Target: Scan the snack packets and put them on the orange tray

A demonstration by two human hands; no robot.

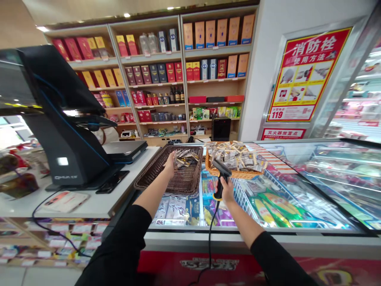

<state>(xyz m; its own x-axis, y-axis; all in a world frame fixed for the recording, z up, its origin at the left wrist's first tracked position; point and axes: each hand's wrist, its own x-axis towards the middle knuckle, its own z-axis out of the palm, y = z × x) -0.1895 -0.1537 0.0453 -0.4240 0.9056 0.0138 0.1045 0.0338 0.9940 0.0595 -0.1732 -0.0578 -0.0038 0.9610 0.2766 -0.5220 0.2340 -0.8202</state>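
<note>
In the head view my right hand (226, 190) is wrapped round the grip of a black barcode scanner (222, 171) with a yellow lower edge. Its cable hangs down in front of the freezer. My left hand (170, 164) is inside a dark brown wicker basket (149, 174), against a small heap of clear packets (187, 158). Its fingers are mostly hidden, so I cannot tell whether they grip a packet. Just beyond the scanner, a light tan wicker basket (250, 174) is heaped with similar packets (232, 153).
Both baskets rest on the glass-topped chest freezer (178, 230), with bagged goods below the glass. To the left, a counter (95, 208) carries a black checkout machine (74, 155) and a phone (112, 182). Shelves of boxed bottles (154, 75) line the back wall.
</note>
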